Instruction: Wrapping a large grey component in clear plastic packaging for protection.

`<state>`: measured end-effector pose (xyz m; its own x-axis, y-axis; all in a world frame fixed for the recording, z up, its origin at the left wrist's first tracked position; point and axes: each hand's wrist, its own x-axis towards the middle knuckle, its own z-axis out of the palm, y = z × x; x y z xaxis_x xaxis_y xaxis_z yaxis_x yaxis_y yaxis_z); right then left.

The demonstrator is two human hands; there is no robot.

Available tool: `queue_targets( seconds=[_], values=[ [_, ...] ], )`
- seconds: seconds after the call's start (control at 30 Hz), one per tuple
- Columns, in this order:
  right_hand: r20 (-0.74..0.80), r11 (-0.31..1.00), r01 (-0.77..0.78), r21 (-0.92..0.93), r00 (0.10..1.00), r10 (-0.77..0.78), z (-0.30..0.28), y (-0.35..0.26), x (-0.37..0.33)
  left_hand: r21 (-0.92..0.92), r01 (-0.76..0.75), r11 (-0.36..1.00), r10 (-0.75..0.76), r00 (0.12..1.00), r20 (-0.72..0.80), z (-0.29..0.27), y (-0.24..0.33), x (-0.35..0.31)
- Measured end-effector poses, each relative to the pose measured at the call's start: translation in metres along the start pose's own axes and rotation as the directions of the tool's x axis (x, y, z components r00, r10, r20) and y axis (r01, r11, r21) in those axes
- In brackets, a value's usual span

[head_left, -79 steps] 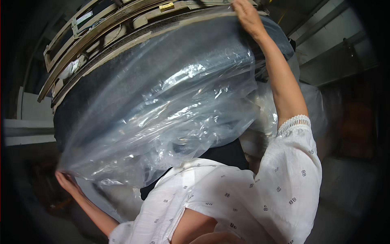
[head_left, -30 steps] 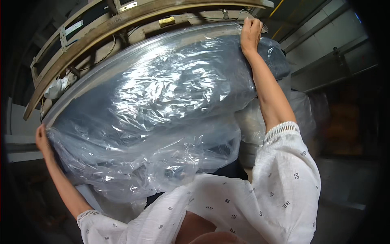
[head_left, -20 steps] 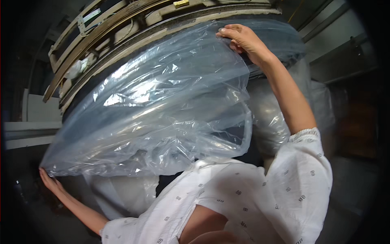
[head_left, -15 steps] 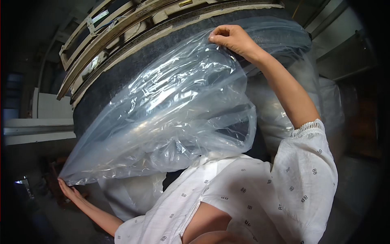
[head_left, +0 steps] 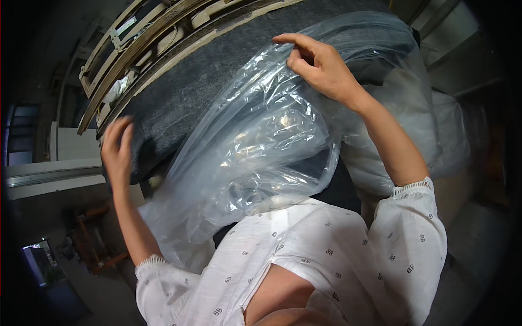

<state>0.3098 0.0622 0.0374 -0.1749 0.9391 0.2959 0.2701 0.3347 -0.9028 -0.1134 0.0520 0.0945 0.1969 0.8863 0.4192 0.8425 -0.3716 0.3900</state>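
Observation:
A large clear plastic sheet or bag [head_left: 255,141], crumpled and glossy, drapes over a dark grey padded work surface [head_left: 185,92] and hangs down against my front. My right hand [head_left: 323,70] is over the upper part of the plastic. Its index finger stretches out and the thumb is apart, with nothing pinched between them. My left hand [head_left: 117,152] is raised at the left end of the dark surface, away from the plastic. Its fingers are loosely bent and apart, and it holds nothing.
Wooden and metal rails [head_left: 147,46] run along the far edge of the surface. More bunched clear plastic [head_left: 380,141] lies at the right. To the left are a white ledge [head_left: 49,176] and, lower down, a reddish-brown stand [head_left: 92,239].
My left hand has let go of the plastic's lower left corner and risen to the dark surface. That end of the plastic has dropped and gathered rightward. My right fingers have opened from a pinch.

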Motion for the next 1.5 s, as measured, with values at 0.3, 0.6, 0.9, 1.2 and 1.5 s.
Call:
queue_targets(
  seconds=[0.3, 0.6, 0.9, 1.2, 1.5],
  values=[
    [-0.189, 0.987, -0.015, -0.157, 0.982, -0.015, -0.009, 0.015, -0.009, -0.304, -0.137, 0.943, 0.229, 0.929, 0.290, 0.175, 0.146, 0.090],
    [-0.063, 0.996, -0.047, -0.081, 0.997, 0.042, -0.002, 0.009, -0.002, -0.717, 0.250, 0.651, 0.061, 0.924, 0.377, 0.177, 0.168, 0.083],
    [-0.152, 0.972, 0.207, -0.111, 0.963, -0.223, -0.024, -0.002, -0.009, -0.712, 0.225, 0.665, 0.134, 0.902, 0.411, 0.158, 0.197, 0.090],
    [0.077, 0.962, 0.183, -0.203, 0.982, -0.171, -0.058, -0.009, 0.015, -0.711, 0.347, 0.612, 0.090, 0.863, 0.497, 0.153, 0.205, 0.088],
    [-0.201, 0.996, 0.089, -0.028, 0.975, -0.093, -0.027, 0.009, 0.007, -0.771, 0.523, 0.362, 0.068, 0.810, 0.582, 0.167, 0.197, 0.084]
  ],
)
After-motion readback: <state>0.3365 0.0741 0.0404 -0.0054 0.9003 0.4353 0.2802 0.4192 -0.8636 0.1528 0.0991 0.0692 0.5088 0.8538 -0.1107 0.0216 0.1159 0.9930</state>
